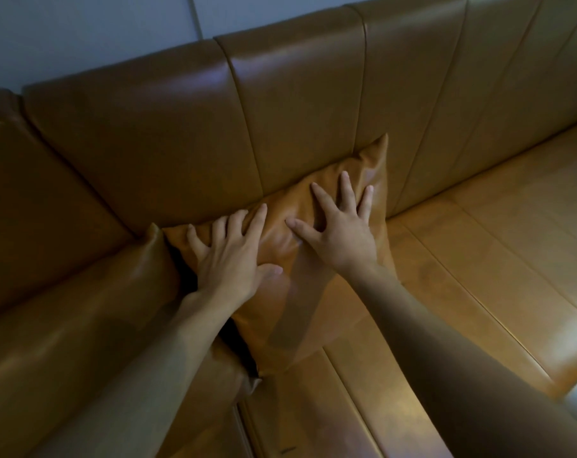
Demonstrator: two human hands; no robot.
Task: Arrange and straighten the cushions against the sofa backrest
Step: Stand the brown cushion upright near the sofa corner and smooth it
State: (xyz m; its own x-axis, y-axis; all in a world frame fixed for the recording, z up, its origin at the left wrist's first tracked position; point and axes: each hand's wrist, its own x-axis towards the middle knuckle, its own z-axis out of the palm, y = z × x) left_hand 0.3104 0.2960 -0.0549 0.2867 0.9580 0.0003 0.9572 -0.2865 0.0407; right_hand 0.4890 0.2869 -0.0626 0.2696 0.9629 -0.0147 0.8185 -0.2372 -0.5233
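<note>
A tan leather cushion [290,302] leans against the sofa backrest [187,137], its top edge touching the backrest and one corner sticking up at the upper right. My left hand [230,256] lies flat on the cushion's upper left part, fingers spread. My right hand [338,226] presses flat on its upper right part, fingers spread and denting the leather. A second tan cushion [82,325] lies to the left, touching the first along a dark gap; my left forearm crosses part of it.
The sofa seat [478,276] stretches to the right, with seams running across it. A pale wall [82,28] rises behind the backrest. A side back panel [25,193] closes off the far left corner.
</note>
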